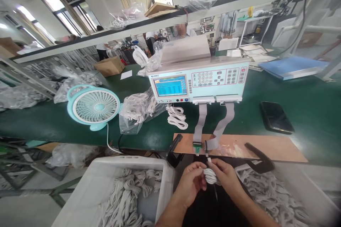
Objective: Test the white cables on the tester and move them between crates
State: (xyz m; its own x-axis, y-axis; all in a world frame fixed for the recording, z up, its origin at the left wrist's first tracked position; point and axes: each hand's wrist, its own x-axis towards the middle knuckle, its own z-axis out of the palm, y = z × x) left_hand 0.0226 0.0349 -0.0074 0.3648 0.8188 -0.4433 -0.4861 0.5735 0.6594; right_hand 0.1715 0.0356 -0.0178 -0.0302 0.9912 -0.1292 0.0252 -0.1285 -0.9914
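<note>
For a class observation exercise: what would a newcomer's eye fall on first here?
Probably the boxy, pale electronic instrument with a lit, rectangular blue screen, on the green bench. Left of it stands a round turquoise plastic fan. Below the instrument, the bare left hand and bare right hand hold a coiled white cable.

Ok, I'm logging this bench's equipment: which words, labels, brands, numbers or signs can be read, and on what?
None reads clearly.
Pale box-shaped electronic instrument: printed top-edge marks, too small.
Its blue rectangular screen: text, blurred.
Its pale rectangular keys: labels, too small.
White coiled cable: no text visible.
</note>
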